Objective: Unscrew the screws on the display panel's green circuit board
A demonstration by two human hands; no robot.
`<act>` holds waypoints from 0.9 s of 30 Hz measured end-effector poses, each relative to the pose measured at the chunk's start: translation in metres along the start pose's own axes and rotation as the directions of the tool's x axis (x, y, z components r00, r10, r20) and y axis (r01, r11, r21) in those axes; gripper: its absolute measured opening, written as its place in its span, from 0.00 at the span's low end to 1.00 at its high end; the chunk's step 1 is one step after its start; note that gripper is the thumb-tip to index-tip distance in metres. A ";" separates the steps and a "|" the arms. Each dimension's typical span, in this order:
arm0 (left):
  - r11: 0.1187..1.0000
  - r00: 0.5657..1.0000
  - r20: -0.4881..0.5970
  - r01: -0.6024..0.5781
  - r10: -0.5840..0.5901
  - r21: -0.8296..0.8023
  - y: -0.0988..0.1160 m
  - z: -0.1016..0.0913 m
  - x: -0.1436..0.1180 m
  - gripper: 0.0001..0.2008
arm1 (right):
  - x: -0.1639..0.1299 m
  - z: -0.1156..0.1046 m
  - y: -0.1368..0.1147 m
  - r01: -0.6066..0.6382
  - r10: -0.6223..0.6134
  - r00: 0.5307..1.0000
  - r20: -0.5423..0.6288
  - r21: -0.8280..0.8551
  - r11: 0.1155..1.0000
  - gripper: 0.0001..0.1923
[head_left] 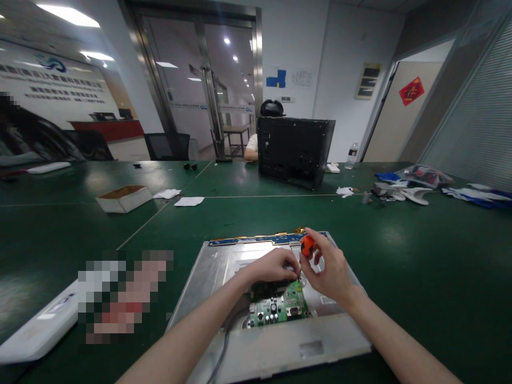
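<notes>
Working surface: I see the green surface [400, 256] spreading wide on every side of my grip, with far more open room to the right of it than to the left.
Monitor back panel: lying flat under both hands, the metal panel [224, 266] has its rear cover already off; its near edge sits just below my wrists.
Circuit board: the green circuit board [286, 306] is still seated in the panel, directly beneath the grip, with a cable [226, 341] trailing toward me.
Right hand: my right hand [330, 269] is closed around the orange-handled screwdriver [307, 246], held upright, tip down at the board's upper edge.
Left hand: my left hand [276, 264] is narrowed, fingertips pinched at the shaft, touching the board.
Progress: I judge the board not yet freed.
Edges: the white cover [40, 325] lies well left of the grip.
</notes>
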State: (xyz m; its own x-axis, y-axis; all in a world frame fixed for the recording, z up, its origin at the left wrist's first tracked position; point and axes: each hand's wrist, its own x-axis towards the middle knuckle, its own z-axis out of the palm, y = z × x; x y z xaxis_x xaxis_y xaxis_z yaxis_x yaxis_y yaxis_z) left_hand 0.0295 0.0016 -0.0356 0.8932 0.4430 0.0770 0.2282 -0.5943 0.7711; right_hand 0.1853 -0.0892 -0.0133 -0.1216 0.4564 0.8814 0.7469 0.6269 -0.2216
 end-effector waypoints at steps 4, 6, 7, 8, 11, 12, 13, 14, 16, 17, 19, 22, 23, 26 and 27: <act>1.000 1.000 0.007 0.013 -0.013 -0.004 -0.003 0.001 0.001 0.03 | -0.002 0.001 0.003 -0.024 0.024 1.000 0.003 0.002 1.000 0.22; 1.000 1.000 0.002 0.012 -0.012 -0.015 -0.003 0.001 0.001 0.04 | -0.002 0.002 0.005 -0.032 0.032 0.999 0.019 0.030 0.999 0.22; 1.000 1.000 0.003 0.010 -0.010 -0.019 -0.002 0.001 0.001 0.05 | -0.001 0.002 0.006 -0.033 0.032 0.999 0.021 0.047 0.998 0.22; 1.000 1.000 0.007 0.007 -0.007 -0.024 -0.002 0.000 0.002 0.05 | -0.001 0.002 0.006 -0.030 0.029 0.999 0.020 0.064 0.998 0.22; 1.000 1.000 0.021 0.002 -0.002 -0.030 0.000 0.000 0.001 0.06 | 0.002 0.001 0.005 -0.013 0.012 1.000 0.009 0.080 0.997 0.22; 1.000 1.000 0.021 0.002 -0.002 -0.029 0.001 0.000 0.001 0.06 | 0.002 0.001 0.004 -0.007 0.006 1.000 0.009 0.076 0.997 0.22; 1.000 1.000 0.019 0.002 -0.001 -0.028 0.001 0.000 0.001 0.06 | 0.003 0.000 0.003 0.000 -0.001 1.000 0.011 0.070 0.998 0.22; 1.000 1.000 0.014 0.000 0.000 -0.027 0.001 0.000 0.001 0.05 | 0.003 0.000 0.001 0.008 -0.009 1.000 0.015 0.066 0.998 0.22; 1.000 1.000 0.001 -0.001 0.001 -0.020 0.001 0.000 0.001 0.05 | 0.004 -0.001 -0.001 0.024 -0.025 0.999 0.020 0.069 0.997 0.23; 1.000 1.000 -0.003 -0.002 0.002 -0.014 0.000 0.001 0.001 0.04 | 0.004 -0.002 -0.002 0.030 -0.031 0.999 0.019 0.074 0.997 0.24; 1.000 1.000 -0.004 -0.004 0.004 0.002 -0.002 0.001 0.001 0.04 | 0.004 -0.002 -0.002 0.033 -0.034 0.999 0.018 0.085 0.996 0.25; 1.000 1.000 0.008 -0.002 0.002 0.010 -0.003 0.001 0.001 0.04 | 0.002 -0.002 -0.001 0.003 -0.004 1.000 0.021 0.075 0.997 0.23; 1.000 1.000 0.012 0.000 0.000 0.007 -0.003 0.000 0.001 0.05 | 0.001 -0.001 0.000 -0.010 0.009 1.000 0.021 0.068 0.998 0.22; 1.000 1.000 0.020 0.001 -0.001 -0.006 -0.003 0.000 0.001 0.07 | -0.001 0.001 0.003 -0.031 0.031 1.000 0.006 0.070 0.997 0.19; 1.000 1.000 0.018 0.004 -0.003 -0.009 -0.002 -0.001 0.000 0.07 | -0.002 0.003 0.004 -0.040 0.041 0.999 0.001 0.085 0.996 0.19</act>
State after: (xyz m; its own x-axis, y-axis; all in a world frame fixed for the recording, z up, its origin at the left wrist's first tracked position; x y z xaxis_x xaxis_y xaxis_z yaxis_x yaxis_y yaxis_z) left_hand 0.0291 0.0034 -0.0370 0.8994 0.4326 0.0627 0.2279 -0.5864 0.7773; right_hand 0.1868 -0.0860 -0.0169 -0.0918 0.4820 0.8714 0.6932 0.6592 -0.2916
